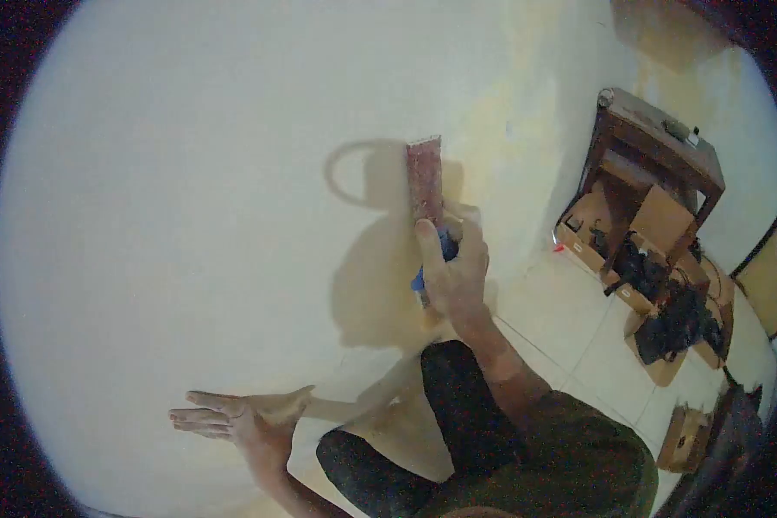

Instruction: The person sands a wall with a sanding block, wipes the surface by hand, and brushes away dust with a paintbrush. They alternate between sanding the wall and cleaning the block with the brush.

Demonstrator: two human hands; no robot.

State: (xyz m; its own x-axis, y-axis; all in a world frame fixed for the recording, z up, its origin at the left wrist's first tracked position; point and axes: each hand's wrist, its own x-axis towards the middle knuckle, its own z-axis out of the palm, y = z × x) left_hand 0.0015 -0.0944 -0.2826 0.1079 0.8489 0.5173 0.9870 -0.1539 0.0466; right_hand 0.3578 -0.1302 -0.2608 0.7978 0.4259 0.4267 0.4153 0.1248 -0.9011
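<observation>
A scraper (425, 177) is held in the right hand (459, 263), which is clamped about its blue handle with the thumb laid along the near face; the blade is pointed up and away from the fingers, in front of a pale wall (190, 190). The left hand (263, 427) is empty, its fingers extended and its thumb spread, placed lower and well apart from the right; whether the wall is touched by it cannot be told. Contact between blade and wall is likewise not confirmed, though a shadow (375, 276) is thrown to the left of the right hand. Yellowish patches (492, 121) are noted on the wall above and to the right of that hand. The legs (462, 388) are folded between the hands. To the right of the right hand, a table (643, 116) and boxes (663, 220) are found on the tiled floor (548, 302). It is judged that the wall could be gouged by a corner if the blade were tilted, that the scraper could be twisted by a loosened grip, and that balance could be lost if the reach were overextended.
</observation>
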